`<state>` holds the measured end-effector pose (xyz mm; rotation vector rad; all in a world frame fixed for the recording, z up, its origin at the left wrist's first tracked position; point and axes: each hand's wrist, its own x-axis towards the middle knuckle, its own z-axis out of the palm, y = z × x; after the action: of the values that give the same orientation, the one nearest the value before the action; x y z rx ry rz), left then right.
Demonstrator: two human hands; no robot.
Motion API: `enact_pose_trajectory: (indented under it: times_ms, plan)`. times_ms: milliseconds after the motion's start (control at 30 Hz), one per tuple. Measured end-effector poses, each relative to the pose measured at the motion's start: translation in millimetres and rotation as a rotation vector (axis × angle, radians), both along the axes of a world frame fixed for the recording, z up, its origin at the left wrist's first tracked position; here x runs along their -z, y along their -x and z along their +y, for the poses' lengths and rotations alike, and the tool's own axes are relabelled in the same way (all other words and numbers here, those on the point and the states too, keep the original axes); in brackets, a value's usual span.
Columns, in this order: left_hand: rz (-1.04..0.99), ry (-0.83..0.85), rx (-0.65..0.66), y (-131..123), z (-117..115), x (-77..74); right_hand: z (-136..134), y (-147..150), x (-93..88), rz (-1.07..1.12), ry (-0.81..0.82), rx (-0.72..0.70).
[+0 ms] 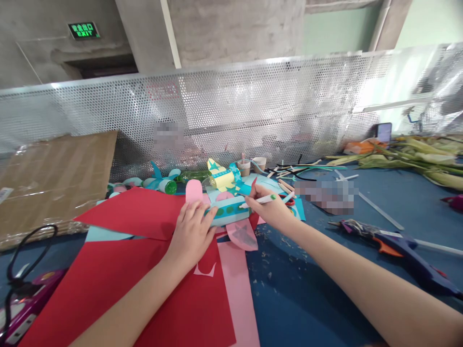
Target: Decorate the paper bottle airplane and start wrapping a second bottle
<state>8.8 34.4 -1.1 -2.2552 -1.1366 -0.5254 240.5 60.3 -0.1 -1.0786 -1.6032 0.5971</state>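
- Centre of the blue table (307,289), on the red paper (137,212): the light-blue paper plane (229,212) lies on its side.
- Left hand (193,226) is down on the plane's near end, fingers curled over the body, pinning it.
- Right hand (269,209) is pinched tight around a white pen (260,200), tip touching the plane's side.
- Pink strip (238,284) lies just below; the glue gun (408,250) sits well off to the right.

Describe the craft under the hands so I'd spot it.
On the blue table lie red paper sheets. At their far edge, the left hand steadies and the right hand's pen touches a light-blue tube. Unlike the yellow model behind, it has green dots and pink wings.
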Motion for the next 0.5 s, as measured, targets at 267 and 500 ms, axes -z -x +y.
enact_pose_trajectory:
  times_ms: [267,500]
  plan:
    - [0.011,-0.007,0.004,0.2,-0.1,-0.2,1.8,-0.7,1.4,0.008,-0.012,-0.001]
    - [0.002,-0.007,0.011,1.0,0.6,0.7,2.3,-1.2,0.2,0.010,0.004,0.018]
